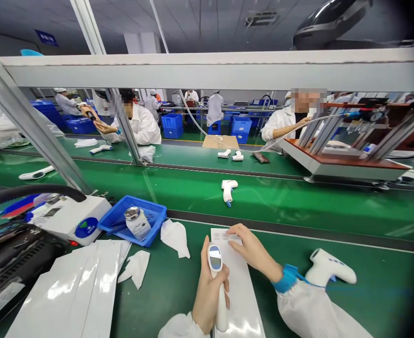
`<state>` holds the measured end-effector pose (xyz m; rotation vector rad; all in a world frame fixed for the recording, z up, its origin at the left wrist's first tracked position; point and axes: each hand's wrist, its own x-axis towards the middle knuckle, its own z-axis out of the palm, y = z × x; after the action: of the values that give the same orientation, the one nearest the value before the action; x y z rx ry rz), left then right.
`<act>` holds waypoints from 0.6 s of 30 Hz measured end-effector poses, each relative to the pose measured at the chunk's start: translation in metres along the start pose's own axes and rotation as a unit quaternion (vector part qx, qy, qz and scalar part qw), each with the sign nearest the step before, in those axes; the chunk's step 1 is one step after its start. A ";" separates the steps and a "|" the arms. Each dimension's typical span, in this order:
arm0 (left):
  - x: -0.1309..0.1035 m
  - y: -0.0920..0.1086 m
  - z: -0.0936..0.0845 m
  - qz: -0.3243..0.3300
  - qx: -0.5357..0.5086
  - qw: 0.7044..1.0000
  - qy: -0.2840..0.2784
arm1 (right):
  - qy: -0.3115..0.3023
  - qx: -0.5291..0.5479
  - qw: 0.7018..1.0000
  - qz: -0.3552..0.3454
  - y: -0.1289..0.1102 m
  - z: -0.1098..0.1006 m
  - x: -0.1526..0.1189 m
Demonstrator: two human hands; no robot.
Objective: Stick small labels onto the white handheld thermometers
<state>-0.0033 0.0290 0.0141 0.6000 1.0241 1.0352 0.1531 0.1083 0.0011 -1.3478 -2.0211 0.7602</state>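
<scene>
My left hand [210, 286] is wrapped round the handle of a white handheld infrared thermometer [221, 310]. Its small display faces up towards me. Under and beside it lies a long white sheet [244, 291] with rows of small print at its far end. My right hand [252, 249] reaches over that printed end, fingertips touching the paper and slightly apart. A blue wrist strap [287, 278] circles my right wrist. Just right of that wrist, another white thermometer [330, 267] lies on its side on the green bench.
A blue tray [157, 225] holds a metal-capped bottle [136, 224]. Nearby are crumpled white wipes [175, 238], glossy white sheets [69, 291] and a white box-shaped device [69, 220]. Beyond runs a green belt [179, 188] carrying a thermometer [228, 191]. Co-workers sit across, behind metal posts.
</scene>
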 end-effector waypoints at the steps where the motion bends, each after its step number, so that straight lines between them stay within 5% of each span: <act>1: -0.001 0.000 0.004 0.008 0.010 1.000 0.009 | 0.036 -0.017 0.999 0.018 0.011 0.005 -0.001; 5: 0.005 -0.007 0.009 0.011 0.019 1.000 0.011 | 0.075 -0.039 0.996 0.039 0.034 0.021 0.000; 18: 0.031 -0.015 0.005 0.032 0.068 0.997 0.012 | 0.090 -0.029 0.993 0.065 0.044 0.031 0.021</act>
<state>0.0121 0.0506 -0.0082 0.7360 1.1090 1.0369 0.1498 0.1381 -0.0487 -1.5368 -1.8416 0.6150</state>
